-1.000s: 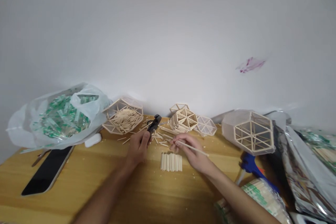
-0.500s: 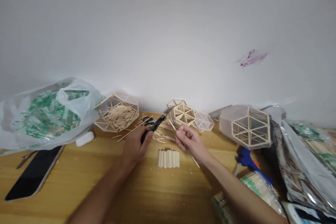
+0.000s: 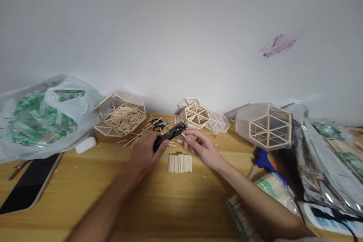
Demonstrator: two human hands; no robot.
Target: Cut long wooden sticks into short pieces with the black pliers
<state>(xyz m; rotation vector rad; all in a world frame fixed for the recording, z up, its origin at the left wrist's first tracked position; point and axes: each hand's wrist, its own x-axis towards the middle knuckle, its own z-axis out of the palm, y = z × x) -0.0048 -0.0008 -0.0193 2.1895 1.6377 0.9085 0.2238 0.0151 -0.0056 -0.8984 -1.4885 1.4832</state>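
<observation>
My left hand point(image 3: 146, 152) is closed around the black handles of a pair of pliers point(image 3: 173, 131), its jaws pointing right. A thin wooden stick point(image 3: 183, 135) is pinched in the fingertips of my right hand point(image 3: 202, 148), with its end at the plier jaws. Whether the jaws touch it I cannot tell. Just below both hands lies a neat row of short cut sticks point(image 3: 180, 163). Behind the pliers rest dark-handled scissors point(image 3: 159, 124) among loose stick pieces. A hexagonal stick frame point(image 3: 197, 116) packed with sticks stands beyond my right hand.
Left: a plastic bag point(image 3: 75, 102) of green-and-clear wrappers, a white case point(image 3: 86, 145), a phone point(image 3: 30, 183), and a hexagonal holder point(image 3: 98, 123) full of sticks. Right: another hexagonal frame point(image 3: 242, 123), a blue glue gun point(image 3: 263, 160), and packaged sticks point(image 3: 276, 189). A wall rises behind.
My right hand has brought the stick's end to the plier jaws; its long lower part no longer shows below the hand. The pliers have tilted flatter. The view has shifted slightly downward.
</observation>
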